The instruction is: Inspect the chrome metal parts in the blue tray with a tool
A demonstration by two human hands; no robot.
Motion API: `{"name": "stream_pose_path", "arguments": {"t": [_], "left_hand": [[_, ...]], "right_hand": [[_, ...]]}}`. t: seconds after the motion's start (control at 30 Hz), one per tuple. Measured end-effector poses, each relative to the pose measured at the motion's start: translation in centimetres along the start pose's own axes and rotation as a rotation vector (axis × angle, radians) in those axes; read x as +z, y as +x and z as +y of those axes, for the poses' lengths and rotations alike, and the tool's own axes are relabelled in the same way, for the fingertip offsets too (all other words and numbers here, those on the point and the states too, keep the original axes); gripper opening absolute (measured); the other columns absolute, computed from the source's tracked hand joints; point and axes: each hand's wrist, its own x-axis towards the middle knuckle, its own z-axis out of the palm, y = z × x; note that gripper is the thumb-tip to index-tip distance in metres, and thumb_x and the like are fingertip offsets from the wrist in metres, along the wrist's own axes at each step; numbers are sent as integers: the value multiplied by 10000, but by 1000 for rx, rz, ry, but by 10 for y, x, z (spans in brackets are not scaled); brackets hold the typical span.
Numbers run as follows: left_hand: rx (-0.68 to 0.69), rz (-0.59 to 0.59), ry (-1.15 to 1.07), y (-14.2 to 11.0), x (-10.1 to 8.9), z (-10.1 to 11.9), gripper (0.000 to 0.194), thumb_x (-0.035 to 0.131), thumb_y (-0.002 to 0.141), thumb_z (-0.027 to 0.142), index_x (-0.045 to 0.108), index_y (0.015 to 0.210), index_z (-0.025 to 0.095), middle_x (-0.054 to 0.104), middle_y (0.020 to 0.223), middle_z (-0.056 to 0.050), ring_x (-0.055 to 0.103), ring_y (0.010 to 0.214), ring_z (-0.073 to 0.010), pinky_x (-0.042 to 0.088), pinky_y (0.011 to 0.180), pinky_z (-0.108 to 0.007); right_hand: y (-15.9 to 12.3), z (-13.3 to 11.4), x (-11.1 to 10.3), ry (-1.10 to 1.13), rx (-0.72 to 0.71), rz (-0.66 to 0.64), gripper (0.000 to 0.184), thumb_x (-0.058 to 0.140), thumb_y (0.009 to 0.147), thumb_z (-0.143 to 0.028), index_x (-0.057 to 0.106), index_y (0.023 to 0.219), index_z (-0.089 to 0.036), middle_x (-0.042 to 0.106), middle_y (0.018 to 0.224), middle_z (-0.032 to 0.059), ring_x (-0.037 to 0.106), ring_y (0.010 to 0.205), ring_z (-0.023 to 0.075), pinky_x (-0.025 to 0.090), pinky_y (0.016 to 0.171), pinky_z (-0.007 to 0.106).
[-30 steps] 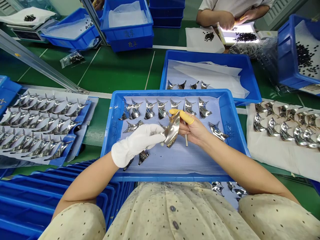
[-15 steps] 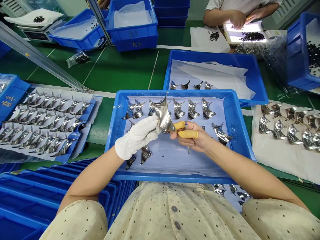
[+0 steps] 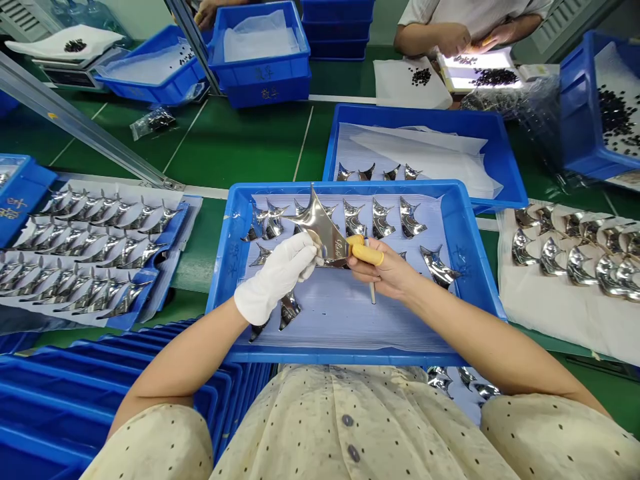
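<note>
Left grip (image 3: 277, 277) in white cotton glove (image 3: 270, 287) closed on curved mirror-polished metal crescent piece (image 3: 320, 230), held above blue plastic tray (image 3: 350, 187); right grip (image 3: 387, 261) narrow on its edge, yellow finger cots (image 3: 367, 253) likely guarding finish from prints.

Part reoriented: broad face now up, point raised

You have swung the polished metal crescent piece (image 3: 320, 230) from edge-on and low between your hands to a raised, tilted position, its mirrored face showing and its long point level with the far rim (image 3: 380, 188) of the blue tray. Your white-gloved left hand (image 3: 277, 277) now grips its lower left side. Your right hand (image 3: 383, 260) has dropped, its yellow finger cots (image 3: 367, 253) moving from above the piece to its right edge.
</note>
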Motion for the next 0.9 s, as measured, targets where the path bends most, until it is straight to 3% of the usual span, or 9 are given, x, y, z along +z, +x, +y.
{"name": "stream_pose_path", "arguments": {"t": [0.2,0.3,0.37,0.47,0.53,0.63,0.7,0.8,0.9], "left_hand": [[40,43,285,-1,-1,1,431,628,945,549,607,702,194,518,566,18,416,501,-106,350,482,-252],[-4,92,339,9,-15,12,237,707,904,415,706,834,188,537,548,33,440,477,-103,358,464,-232],[-9,205,295,16,-32,20,183,758,861,345,751,941,181,624,637,14,452,478,-89,343,437,-219],[74,368,110,21,-59,28,191,800,829,315,774,953,172,693,785,-21,455,497,-61,323,420,-211],[102,400,14,23,-70,29,162,823,822,304,771,904,174,678,772,-14,452,495,-52,302,408,-214],[90,385,-52,25,-73,28,109,812,862,264,769,898,170,656,727,4,459,492,-49,285,409,-217],[76,361,-51,25,-72,28,83,787,897,243,772,907,162,649,707,13,461,492,-49,288,420,-217],[134,376,95,16,-77,37,111,766,925,275,791,948,169,678,735,15,489,526,-56,329,455,-216],[148,500,513,-12,-98,47,201,757,926,352,812,1045,200,755,876,13,594,661,-98,464,576,-238]], "right_hand": [[8,1,-7,23,46,-84,502,905,721,-539,557,738,-179,429,548,-117,97,412,12,89,365,182],[-1,-9,-6,-134,-73,-42,502,878,735,-576,554,736,-193,506,563,-90,188,403,22,157,378,188],[-15,-18,-6,-367,-168,-31,416,857,776,-515,591,746,-197,596,610,-49,362,438,53,281,417,206],[-41,-18,-10,-833,-253,-135,200,789,855,-346,667,801,-197,709,726,0,594,604,116,441,554,247],[-57,-6,-13,-1164,-273,-254,78,693,903,-231,700,836,-192,744,774,12,645,653,132,458,603,261],[-73,18,-14,-1603,-243,-400,162,594,895,-97,718,825,-174,745,752,26,663,632,160,421,579,271],[-80,28,-15,-1747,-189,-439,160,615,876,-75,740,858,-174,752,763,33,673,630,178,411,556,272],[-95,19,-28,-1684,-192,-329,190,697,905,-175,759,1082,-208,794,968,57,716,734,191,497,614,286],[-127,-7,-67,-1534,-357,137,120,697,968,-317,749,1010,-217,778,1056,120,707,852,208,550,729,330]]}}
